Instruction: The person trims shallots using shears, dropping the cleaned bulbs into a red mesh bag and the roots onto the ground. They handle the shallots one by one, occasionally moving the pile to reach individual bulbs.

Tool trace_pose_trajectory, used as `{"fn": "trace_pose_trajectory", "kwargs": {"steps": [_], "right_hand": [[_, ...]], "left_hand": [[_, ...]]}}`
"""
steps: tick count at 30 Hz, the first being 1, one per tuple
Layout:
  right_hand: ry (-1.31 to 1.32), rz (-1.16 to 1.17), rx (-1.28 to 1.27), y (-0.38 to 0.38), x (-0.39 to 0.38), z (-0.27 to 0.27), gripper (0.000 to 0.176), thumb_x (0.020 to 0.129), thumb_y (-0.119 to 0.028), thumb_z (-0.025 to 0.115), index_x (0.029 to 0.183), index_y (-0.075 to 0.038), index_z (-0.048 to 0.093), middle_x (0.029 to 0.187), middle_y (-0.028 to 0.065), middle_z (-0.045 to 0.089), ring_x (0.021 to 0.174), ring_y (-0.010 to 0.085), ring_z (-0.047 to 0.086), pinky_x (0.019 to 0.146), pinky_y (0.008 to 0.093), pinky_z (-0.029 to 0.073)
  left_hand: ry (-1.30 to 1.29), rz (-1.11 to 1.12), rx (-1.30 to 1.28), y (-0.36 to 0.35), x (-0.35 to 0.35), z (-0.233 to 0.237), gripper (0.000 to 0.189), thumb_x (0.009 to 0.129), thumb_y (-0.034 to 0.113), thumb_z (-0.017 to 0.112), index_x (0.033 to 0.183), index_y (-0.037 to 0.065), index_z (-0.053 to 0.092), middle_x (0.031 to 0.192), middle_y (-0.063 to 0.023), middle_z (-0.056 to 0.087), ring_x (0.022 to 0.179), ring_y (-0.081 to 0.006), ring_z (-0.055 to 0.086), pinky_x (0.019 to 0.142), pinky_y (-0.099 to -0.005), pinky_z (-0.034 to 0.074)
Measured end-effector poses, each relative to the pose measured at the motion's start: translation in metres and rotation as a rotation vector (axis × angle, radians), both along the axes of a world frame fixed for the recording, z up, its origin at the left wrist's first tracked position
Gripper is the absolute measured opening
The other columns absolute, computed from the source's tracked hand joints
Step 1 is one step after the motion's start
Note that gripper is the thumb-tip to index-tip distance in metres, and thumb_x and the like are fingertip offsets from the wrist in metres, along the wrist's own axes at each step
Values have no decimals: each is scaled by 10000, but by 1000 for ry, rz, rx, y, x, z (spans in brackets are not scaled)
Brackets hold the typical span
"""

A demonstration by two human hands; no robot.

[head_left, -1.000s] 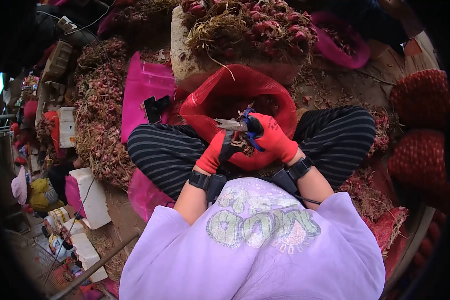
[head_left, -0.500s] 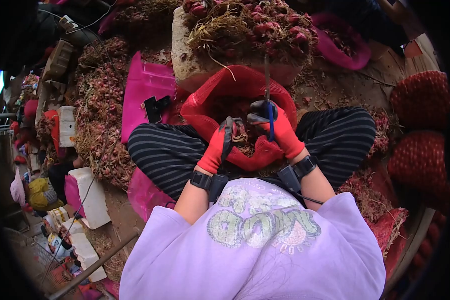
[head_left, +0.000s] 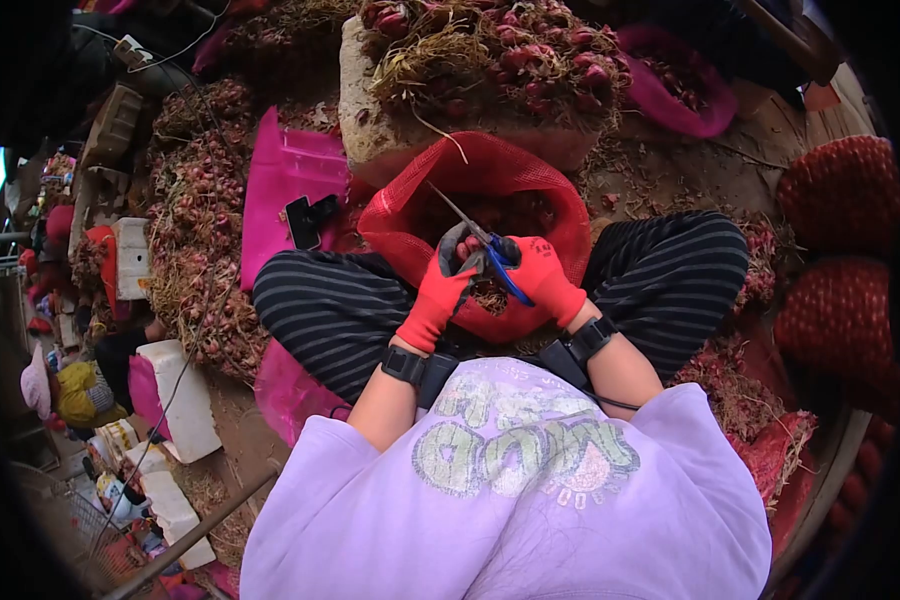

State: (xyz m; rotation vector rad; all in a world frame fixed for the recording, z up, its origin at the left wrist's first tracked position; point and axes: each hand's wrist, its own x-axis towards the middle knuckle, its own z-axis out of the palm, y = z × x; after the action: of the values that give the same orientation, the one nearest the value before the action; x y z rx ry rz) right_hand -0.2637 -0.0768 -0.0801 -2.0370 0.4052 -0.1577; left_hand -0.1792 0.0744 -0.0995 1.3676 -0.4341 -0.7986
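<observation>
Over the open red mesh bag (head_left: 407,188) in my lap, my two hands come together in red gloves with dark fingertips. My right hand (head_left: 540,272) is closed round blue-handled scissors (head_left: 457,210), whose long blades point away and to the left. My left hand (head_left: 438,292) is curled around a small shallot (head_left: 464,249), just left of the scissor handles. The glove fingers partly cover the shallot, and I cannot make out how many bulbs are there. Trimmings and dark red bits lie inside the bag below.
A pale block (head_left: 363,125) in front bears a heap of shallots (head_left: 530,60) with dry stems. More shallots (head_left: 195,230) spread at left, beside pink plastic (head_left: 280,165) and a dark phone-like object (head_left: 308,220). Full red mesh sacks (head_left: 838,200) stand at right. Another person (head_left: 80,390) sits far left.
The scissors have swung from pointing straight ahead to slanting left across the bag. My right hand has moved left and down, up against my left hand.
</observation>
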Motion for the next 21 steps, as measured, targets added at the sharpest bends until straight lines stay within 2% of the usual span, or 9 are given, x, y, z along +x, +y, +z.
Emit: {"fn": "trace_pose_trajectory", "kwargs": {"steps": [3,6,7,8,10,13,16,18,21], "right_hand": [[-28,27,34,-6,0,-4,227,740,-264,656,847,-65,641,756,154,636,703,297,627,624,390,473],[44,31,432,-18,-2,8,213,741,-222,663,819,-28,624,687,139,623,621,217,617,588,364,472],[143,-17,698,-19,-1,12,210,732,-207,684,785,-15,618,610,115,589,577,148,579,554,332,471],[195,12,740,-22,-2,14,190,745,-186,668,825,-21,618,637,97,596,561,149,578,529,312,464],[298,73,823,-28,-3,16,172,772,-144,637,903,-34,618,693,61,611,529,153,577,480,271,450],[-35,56,-187,-12,-3,1,297,694,-168,668,972,-82,603,863,110,640,801,279,626,697,379,491],[-119,127,-210,-6,1,-7,376,666,-120,679,1030,-80,591,985,152,610,918,339,582,786,382,479],[-93,197,-252,-5,2,-2,362,651,-96,678,1004,-83,603,937,139,624,864,332,598,743,383,485],[-63,266,-236,-6,4,3,328,657,-81,662,980,-75,609,886,128,632,827,325,603,722,366,484]], "left_hand": [[33,1,57,3,2,-4,295,895,78,510,1186,28,497,1027,-5,535,935,-75,494,835,-214,414],[171,-64,16,3,6,13,261,896,88,502,1148,23,524,996,-18,563,898,-87,522,816,-224,431],[171,-80,22,0,4,33,256,897,92,499,1141,21,529,978,-23,575,875,-92,534,802,-230,441],[171,-96,29,-2,3,43,251,897,96,496,1133,19,533,960,-28,588,852,-98,546,788,-236,451],[-59,-147,151,0,5,36,253,890,101,501,1124,15,541,920,-38,604,801,-104,558,738,-250,466],[-126,-149,277,6,6,19,244,878,110,515,1098,11,558,866,-45,617,751,-107,567,674,-266,473],[-51,-106,335,11,5,6,222,851,111,546,1049,15,575,819,-40,610,735,-118,572,654,-277,466],[-17,-113,396,16,5,12,216,840,94,551,1041,20,574,821,-38,605,736,-128,574,666,-282,466],[-9,-140,159,14,4,12,234,846,71,540,1069,3,564,927,-59,614,827,-129,581,755,-276,476]]}}
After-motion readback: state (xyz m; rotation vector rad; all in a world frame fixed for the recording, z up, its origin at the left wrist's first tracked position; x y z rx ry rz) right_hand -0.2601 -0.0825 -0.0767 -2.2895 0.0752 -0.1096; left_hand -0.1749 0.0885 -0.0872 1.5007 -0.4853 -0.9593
